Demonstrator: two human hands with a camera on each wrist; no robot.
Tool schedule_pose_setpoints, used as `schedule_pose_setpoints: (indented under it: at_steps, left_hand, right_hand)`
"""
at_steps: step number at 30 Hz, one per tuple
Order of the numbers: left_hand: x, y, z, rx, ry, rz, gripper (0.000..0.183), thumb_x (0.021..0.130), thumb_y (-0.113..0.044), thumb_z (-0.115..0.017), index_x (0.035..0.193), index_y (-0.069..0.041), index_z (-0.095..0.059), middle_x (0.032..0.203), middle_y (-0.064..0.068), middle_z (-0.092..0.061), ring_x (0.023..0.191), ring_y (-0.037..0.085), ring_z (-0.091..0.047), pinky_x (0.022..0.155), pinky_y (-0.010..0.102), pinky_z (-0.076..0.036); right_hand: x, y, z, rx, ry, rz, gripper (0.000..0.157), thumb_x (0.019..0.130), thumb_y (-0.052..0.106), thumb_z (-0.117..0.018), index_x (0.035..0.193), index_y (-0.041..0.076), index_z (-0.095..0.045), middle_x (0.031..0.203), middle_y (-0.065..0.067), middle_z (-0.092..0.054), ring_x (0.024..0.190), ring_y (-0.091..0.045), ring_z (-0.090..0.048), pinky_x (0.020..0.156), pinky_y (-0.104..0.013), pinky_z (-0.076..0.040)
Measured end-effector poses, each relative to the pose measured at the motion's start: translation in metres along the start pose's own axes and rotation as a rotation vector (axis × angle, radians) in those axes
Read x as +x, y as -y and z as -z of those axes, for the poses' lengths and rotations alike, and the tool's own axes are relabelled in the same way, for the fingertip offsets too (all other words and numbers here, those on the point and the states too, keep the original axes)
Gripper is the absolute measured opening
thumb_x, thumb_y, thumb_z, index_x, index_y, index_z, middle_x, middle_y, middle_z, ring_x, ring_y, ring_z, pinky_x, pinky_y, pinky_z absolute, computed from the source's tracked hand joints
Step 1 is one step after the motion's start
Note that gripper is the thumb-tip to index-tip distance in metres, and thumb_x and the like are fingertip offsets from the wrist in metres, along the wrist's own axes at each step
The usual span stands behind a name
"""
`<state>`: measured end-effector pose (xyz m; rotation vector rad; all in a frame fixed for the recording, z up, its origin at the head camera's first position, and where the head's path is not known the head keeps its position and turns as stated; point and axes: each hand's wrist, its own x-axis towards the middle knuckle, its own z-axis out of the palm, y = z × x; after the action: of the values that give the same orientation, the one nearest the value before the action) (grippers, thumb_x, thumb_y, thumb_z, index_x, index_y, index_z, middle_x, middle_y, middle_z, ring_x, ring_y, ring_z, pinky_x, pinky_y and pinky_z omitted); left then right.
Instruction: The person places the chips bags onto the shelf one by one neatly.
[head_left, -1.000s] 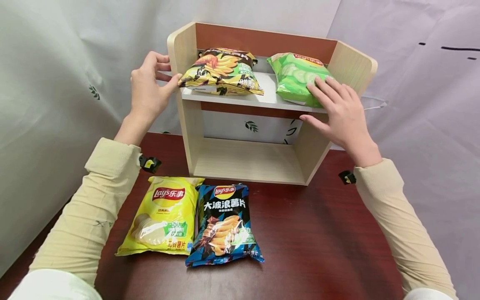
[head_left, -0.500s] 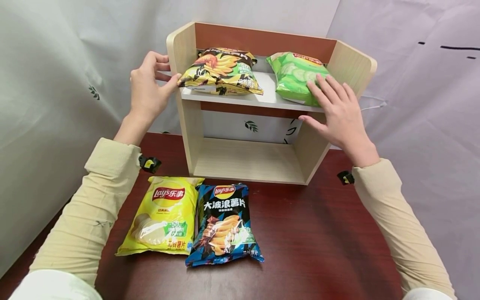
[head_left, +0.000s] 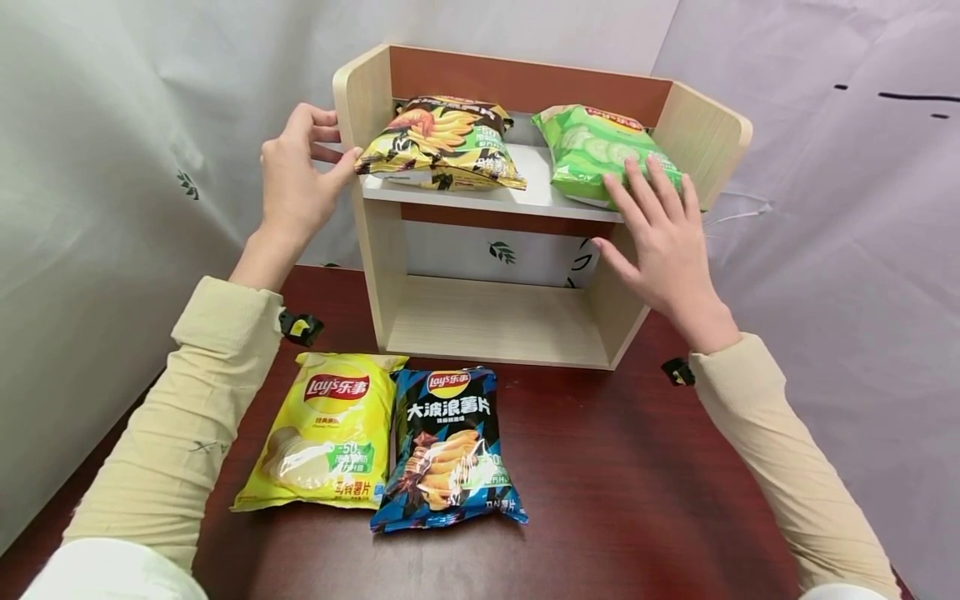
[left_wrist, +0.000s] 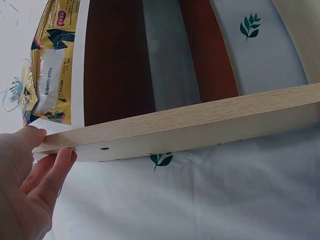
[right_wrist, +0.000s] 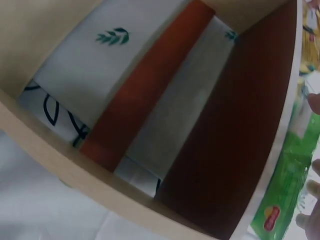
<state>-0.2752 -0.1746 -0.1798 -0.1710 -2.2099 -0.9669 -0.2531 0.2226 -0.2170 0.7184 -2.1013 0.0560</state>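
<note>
My left hand (head_left: pixel 300 173) grips the left side panel of a small wooden shelf (head_left: pixel 495 321). In the left wrist view, the thumb of that hand (left_wrist: pixel 25 185) lies on one face of the panel and fingers on the other. Beside it on the upper board rests a yellow-and-black chip bag (head_left: pixel 442 137). A green chip bag (head_left: pixel 592 154) with cucumber slices lies at the board's right end. My right hand (head_left: pixel 667 242) is spread over its front edge, fingers straight; whether they touch cannot be told. At the right wrist view's edge, fingertips (right_wrist: pixel 314 187) show beside the green bag.
A yellow Lay's bag (head_left: pixel 322 429) and a blue-and-black chip bag (head_left: pixel 450 450) lie side by side on the dark red table (head_left: pixel 615 483), in front of the shelf. Pale cloth (head_left: pixel 840 250) hangs behind and at the sides.
My right hand has moved slightly down and left along the green bag, uncovering more of its right side. My left hand and the other bags stay where they were.
</note>
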Motion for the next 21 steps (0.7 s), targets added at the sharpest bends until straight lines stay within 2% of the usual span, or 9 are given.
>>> schedule_pose_setpoints:
  at_steps: [9,15,21]
  left_hand:
    - [0.0,0.0,0.0,-0.015,-0.003,-0.008,0.037,0.091,-0.026,-0.063,0.122,-0.008,-0.055,0.122,0.007,-0.068,0.1,0.025,-0.07,0.087,0.033,-0.057]
    - [0.0,0.0,0.0,-0.013,0.0,-0.009,0.037,0.091,-0.025,-0.063,0.122,-0.008,-0.055,0.122,0.007,-0.068,0.1,0.026,-0.07,0.086,0.032,-0.057]
    - [0.0,0.0,0.001,-0.009,0.001,-0.011,0.037,0.091,-0.026,-0.063,0.122,-0.008,-0.054,0.122,0.007,-0.068,0.1,0.026,-0.07,0.086,0.032,-0.057]
  right_hand:
    - [-0.014,0.023,-0.019,0.057,-0.118,0.027,0.058,0.089,0.035,-0.055,0.144,0.02,-0.045,0.153,-0.007,-0.038,0.147,-0.025,-0.025,0.12,-0.054,-0.012]
    - [-0.025,0.036,-0.029,0.074,-0.11,0.055,0.06,0.088,0.032,-0.059,0.144,0.018,-0.045,0.154,-0.009,-0.037,0.148,-0.024,-0.023,0.12,-0.054,-0.013]
    - [-0.037,0.055,-0.039,0.108,-0.056,0.098,0.061,0.091,0.035,-0.056,0.147,0.017,-0.04,0.155,-0.01,-0.035,0.147,-0.026,-0.023,0.12,-0.053,-0.014]
